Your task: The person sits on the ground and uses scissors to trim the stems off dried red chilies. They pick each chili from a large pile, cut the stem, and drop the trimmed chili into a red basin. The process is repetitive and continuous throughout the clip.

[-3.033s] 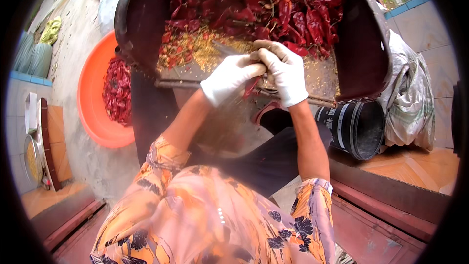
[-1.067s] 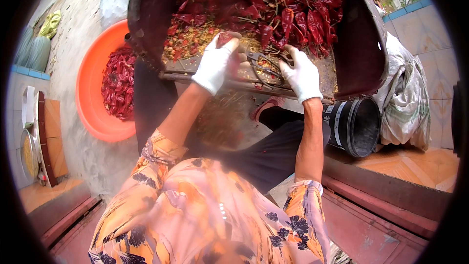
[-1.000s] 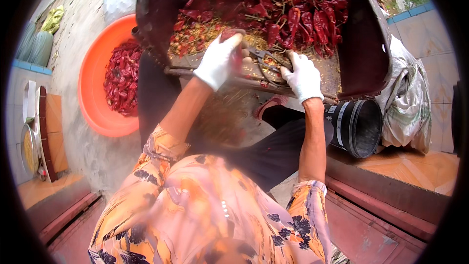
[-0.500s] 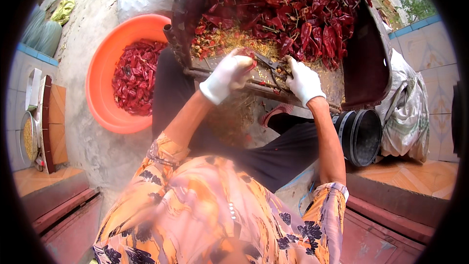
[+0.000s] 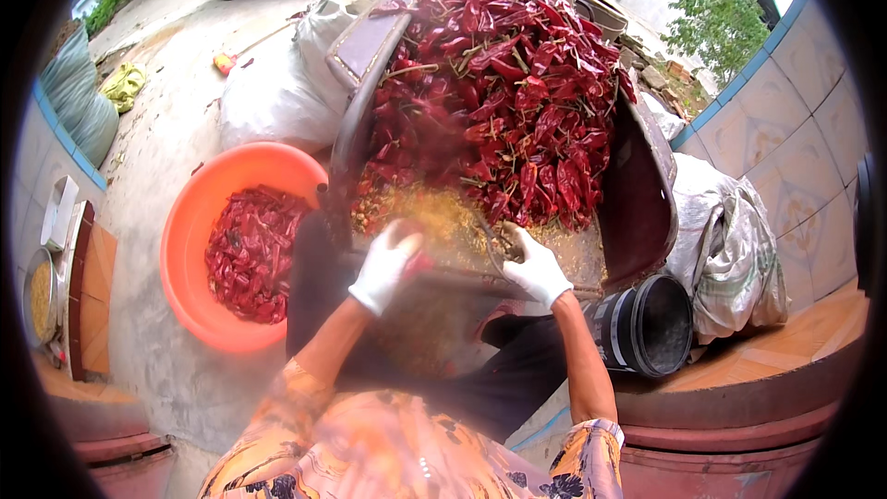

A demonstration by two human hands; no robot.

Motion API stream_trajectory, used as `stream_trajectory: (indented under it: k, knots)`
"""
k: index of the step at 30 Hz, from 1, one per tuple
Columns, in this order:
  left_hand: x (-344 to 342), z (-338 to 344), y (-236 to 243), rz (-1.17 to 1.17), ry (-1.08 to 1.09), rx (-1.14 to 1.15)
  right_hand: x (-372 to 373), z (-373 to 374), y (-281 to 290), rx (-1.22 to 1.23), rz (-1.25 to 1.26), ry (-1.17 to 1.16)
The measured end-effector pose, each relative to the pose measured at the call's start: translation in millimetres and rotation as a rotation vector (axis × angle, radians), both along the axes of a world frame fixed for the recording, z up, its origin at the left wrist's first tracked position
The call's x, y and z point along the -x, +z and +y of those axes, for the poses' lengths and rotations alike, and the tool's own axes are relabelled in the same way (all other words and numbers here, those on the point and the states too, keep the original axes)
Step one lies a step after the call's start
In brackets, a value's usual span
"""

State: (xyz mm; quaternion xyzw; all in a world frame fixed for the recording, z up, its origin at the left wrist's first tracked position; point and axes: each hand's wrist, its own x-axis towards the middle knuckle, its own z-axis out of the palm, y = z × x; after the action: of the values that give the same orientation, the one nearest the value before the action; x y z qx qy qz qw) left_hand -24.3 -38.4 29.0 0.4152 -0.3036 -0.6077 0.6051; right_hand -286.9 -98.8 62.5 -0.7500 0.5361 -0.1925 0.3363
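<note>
- A person wearing an orange flowered top looks down at both hands, each in a white glove, reaching forward from the lower edge.
- The left hand is curled loosely with its fingers bent inward over something reddish; what it pinches is too blurred to tell.
- The right hand is closed around a small dark clump, held at the near edge of the pile; the clump itself cannot be made out.
- The two hands are apart, with a strip of yellowish seeds and chaff lying between and just beyond them.
- Directly beyond both hands rises a big heap of dried, wrinkled red chilli peppers, filling a large dark metal trough that tilts toward the person.
- The nearest peppers lie just past the fingertips; the bulk of the heap sits farther away and above.
- To the left of the left hand, a round orange plastic basin stands on the concrete ground, holding a smaller batch of red chilli peppers.
- To the right of the right hand, a black plastic bucket lies on its side, with a white woven sack just beyond it.
- Further bulging white sacks lie far beyond the left hand.
</note>
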Motion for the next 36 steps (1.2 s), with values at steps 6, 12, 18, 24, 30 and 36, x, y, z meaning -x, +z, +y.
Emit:
stream_trajectory:
  k: [6,12,18,24,30,36]
  knots:
    - [-6,-1,-7,-0.023,-0.07,0.084,-4,39,-7,0.097,-0.07,-0.029]
    - [4,18,29,-0.024,-0.218,0.027,-16,86,39,0.227,0.096,0.04]
    - [7,21,34,-0.063,-0.251,0.005,-6,90,56,0.386,0.312,0.135]
    - [6,23,34,-0.195,-0.276,-0.01,0,87,72,0.473,0.489,0.197]
    - [8,22,21,-0.424,-0.286,0.041,1,83,97,0.489,0.727,0.298]
    - [8,20,18,-0.226,-0.385,-0.076,-6,86,83,0.52,0.73,0.264]
